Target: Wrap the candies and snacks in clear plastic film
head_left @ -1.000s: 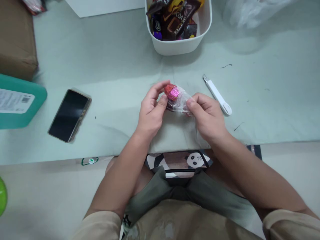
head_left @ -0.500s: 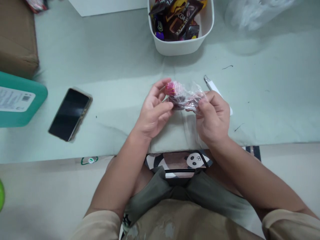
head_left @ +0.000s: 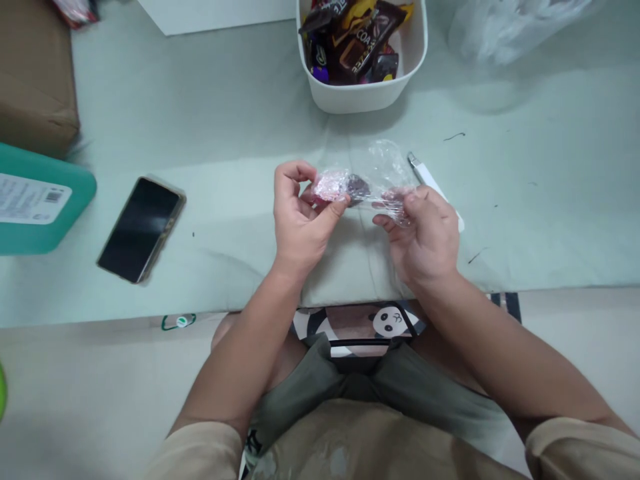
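Note:
My left hand (head_left: 303,223) pinches the pink-and-red wrapped candies (head_left: 331,186) between thumb and fingers. Beside them, in the same clear plastic, is a dark piece (head_left: 358,189). My right hand (head_left: 427,233) grips the other end of the clear plastic bag (head_left: 387,163), which stretches between both hands above the table. Behind my right hand lies a white cutter (head_left: 430,180), partly covered by the fingers.
A white bin (head_left: 363,99) with several wrapped snacks stands at the back. The phone (head_left: 141,229), green container (head_left: 45,220) and cardboard box (head_left: 37,80) are on the left. Clear plastic (head_left: 510,33) sits at the back right.
My left hand has shifted slightly left with the candies. The plastic is more spread out between my hands, and the dark piece shows more clearly.

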### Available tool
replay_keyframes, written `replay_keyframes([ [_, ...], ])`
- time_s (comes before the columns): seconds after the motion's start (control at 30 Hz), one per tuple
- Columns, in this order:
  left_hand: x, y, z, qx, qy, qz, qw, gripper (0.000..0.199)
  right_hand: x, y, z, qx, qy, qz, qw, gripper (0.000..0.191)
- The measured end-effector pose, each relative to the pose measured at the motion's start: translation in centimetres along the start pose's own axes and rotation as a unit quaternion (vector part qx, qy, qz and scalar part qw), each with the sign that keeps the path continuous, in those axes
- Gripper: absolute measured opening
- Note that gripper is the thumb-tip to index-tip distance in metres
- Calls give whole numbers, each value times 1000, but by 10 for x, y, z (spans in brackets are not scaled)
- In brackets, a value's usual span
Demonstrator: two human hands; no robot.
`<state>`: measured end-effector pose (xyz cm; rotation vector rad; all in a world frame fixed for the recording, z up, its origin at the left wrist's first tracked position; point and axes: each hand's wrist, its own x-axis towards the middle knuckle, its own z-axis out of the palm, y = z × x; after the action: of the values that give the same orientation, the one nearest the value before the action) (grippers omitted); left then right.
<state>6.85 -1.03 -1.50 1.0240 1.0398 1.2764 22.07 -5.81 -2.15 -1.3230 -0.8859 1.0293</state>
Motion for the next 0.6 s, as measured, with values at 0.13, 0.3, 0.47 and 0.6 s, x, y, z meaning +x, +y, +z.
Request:
replay_keyframes([
  [0.13,0,0,-2,-76,-74,-122,987,53,-1,0,-2,-16,-29,-20,999,34],
  [0.3,-4,9,3,-210,-138,-257,933,56,5,-2,-11,-95,-49,-79,991,34],
  [0.47,-5,8,5,-211,-137,-255,934,49,8,-13,-14,-22,-28,-21,999,30],
  [0.6,-4,-3,4,-178,-104,-215,955,41,9,-12,-9,15,-23,-18,999,30],
])
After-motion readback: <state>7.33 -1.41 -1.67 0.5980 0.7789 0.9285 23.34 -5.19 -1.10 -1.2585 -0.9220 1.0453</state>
